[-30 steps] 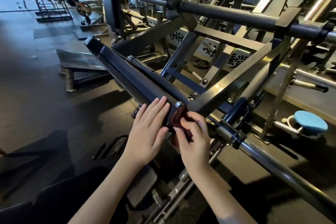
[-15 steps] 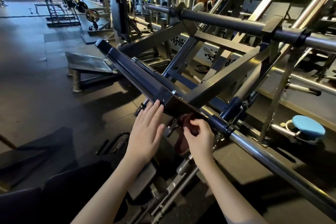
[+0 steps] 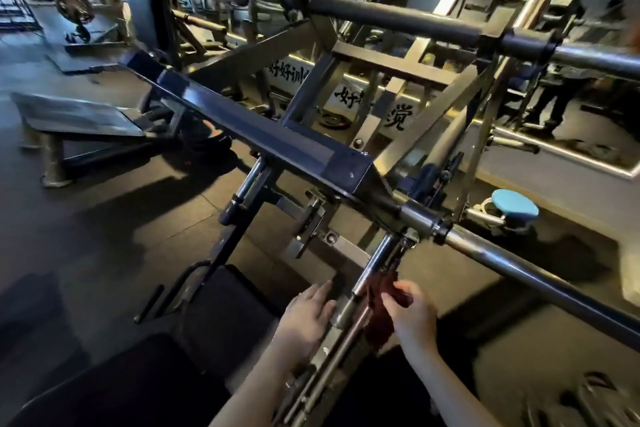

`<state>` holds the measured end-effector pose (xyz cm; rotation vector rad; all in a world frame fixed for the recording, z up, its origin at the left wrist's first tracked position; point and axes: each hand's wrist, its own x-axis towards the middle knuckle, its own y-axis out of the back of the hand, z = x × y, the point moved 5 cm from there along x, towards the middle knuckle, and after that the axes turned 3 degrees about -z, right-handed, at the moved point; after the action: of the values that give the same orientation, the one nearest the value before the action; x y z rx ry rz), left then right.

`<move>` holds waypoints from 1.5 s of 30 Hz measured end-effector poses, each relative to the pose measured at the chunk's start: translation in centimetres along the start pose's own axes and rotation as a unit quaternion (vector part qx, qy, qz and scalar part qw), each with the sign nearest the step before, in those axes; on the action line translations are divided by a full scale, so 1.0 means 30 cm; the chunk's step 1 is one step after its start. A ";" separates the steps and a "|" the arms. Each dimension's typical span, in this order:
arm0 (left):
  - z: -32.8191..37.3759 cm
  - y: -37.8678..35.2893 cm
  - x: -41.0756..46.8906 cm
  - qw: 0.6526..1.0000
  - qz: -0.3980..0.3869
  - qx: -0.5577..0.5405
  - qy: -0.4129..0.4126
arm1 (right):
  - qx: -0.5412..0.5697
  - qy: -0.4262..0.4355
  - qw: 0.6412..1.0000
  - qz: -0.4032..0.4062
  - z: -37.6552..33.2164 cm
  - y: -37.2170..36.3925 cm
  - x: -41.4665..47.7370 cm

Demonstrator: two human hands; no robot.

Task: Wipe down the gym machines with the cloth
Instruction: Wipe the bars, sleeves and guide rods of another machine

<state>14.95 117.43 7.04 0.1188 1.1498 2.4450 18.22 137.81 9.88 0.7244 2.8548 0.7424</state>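
The right fingers curl narrowly, with the thumb pinching a bunched dark red cloth and holding it against the right side of a slanted chrome rod. The cloth hangs down along the rod below the fingertips. The left fingers lie nearly straight and close together, resting flat on the metal frame just left of the same rod. The right hand and left hand sit on opposite sides of it. Above, the rod meets the dark blue beam of the gym machine, where a long steel bar runs off toward the lower right.
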 end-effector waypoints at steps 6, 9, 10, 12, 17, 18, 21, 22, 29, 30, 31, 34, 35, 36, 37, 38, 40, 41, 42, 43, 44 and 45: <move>-0.259 -0.096 0.118 0.998 -0.030 -0.031 -0.034 | -0.045 -0.056 0.996 0.045 0.141 -0.213 0.031; -0.389 -0.197 0.204 0.997 -0.036 -0.059 -0.020 | -0.041 -0.088 0.994 0.043 0.246 -0.296 0.087; -0.420 -0.227 0.241 0.997 -0.034 -0.065 -0.021 | -0.051 -0.098 0.993 0.044 0.293 -0.322 0.115; -0.467 -0.314 0.328 0.997 -0.014 -0.048 -0.060 | -0.079 -0.110 0.989 0.054 0.387 -0.367 0.177; -0.500 -0.517 0.535 0.991 0.016 -0.094 -0.095 | -0.055 -0.074 0.992 0.084 0.576 -0.441 0.314; -0.505 -0.557 0.574 0.984 0.036 -0.127 -0.122 | -0.054 -0.057 0.993 0.092 0.608 -0.453 0.335; -0.503 -0.660 0.679 0.987 0.015 -0.020 -0.160 | -0.072 0.008 0.990 0.117 0.667 -0.484 0.417; -0.520 -0.697 0.719 0.988 -0.009 -0.017 -0.151 | -0.085 0.038 0.987 0.131 0.676 -0.491 0.449; -0.547 -0.836 0.816 0.975 -0.015 -0.090 -0.205 | -0.194 0.199 0.944 0.178 0.757 -0.585 0.611; -0.550 -0.849 0.819 0.972 -0.009 -0.098 -0.214 | -0.199 0.216 0.937 0.189 0.781 -0.596 0.614; -0.552 -0.855 0.820 0.971 -0.007 -0.092 -0.220 | -0.201 0.232 0.931 0.198 0.798 -0.605 0.615; -0.576 -0.870 0.827 0.957 0.018 -0.094 -0.273 | -0.204 0.279 0.916 0.204 0.830 -0.626 0.618; -0.574 -0.868 0.817 0.944 0.034 -0.091 -0.316 | -0.204 0.293 0.911 0.206 0.837 -0.631 0.620; -0.580 -0.872 0.816 0.932 0.054 -0.077 -0.350 | -0.209 0.306 0.905 0.210 0.839 -0.636 0.620; -0.585 -0.876 0.818 0.926 0.065 -0.064 -0.366 | -0.219 0.321 0.895 0.217 0.837 -0.639 0.617; -0.591 -0.882 0.823 0.927 0.071 -0.053 -0.366 | -0.230 0.337 0.884 0.226 0.835 -0.639 0.614; -0.602 -0.889 0.839 0.930 0.083 -0.055 -0.354 | -0.253 0.356 0.869 0.231 0.820 -0.633 0.626; -0.599 -0.886 0.837 0.923 0.093 -0.068 -0.366 | -0.261 0.347 0.870 0.232 0.805 -0.623 0.646; -0.594 -0.883 0.826 0.913 0.102 -0.083 -0.385 | -0.261 0.330 0.876 0.235 0.786 -0.609 0.677; -0.593 -0.879 0.815 0.906 0.108 -0.098 -0.399 | -0.252 0.312 0.884 0.242 0.759 -0.592 0.711; -0.598 -0.882 0.812 0.902 0.111 -0.115 -0.402 | -0.241 0.299 0.889 0.249 0.732 -0.576 0.739; -0.604 -0.884 0.815 0.901 0.107 -0.139 -0.398 | -0.232 0.293 0.892 0.253 0.712 -0.571 0.755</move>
<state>-2.55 129.60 -27.24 1.0873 0.4328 2.3112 -4.39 144.60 -16.67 1.3616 2.7387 1.9303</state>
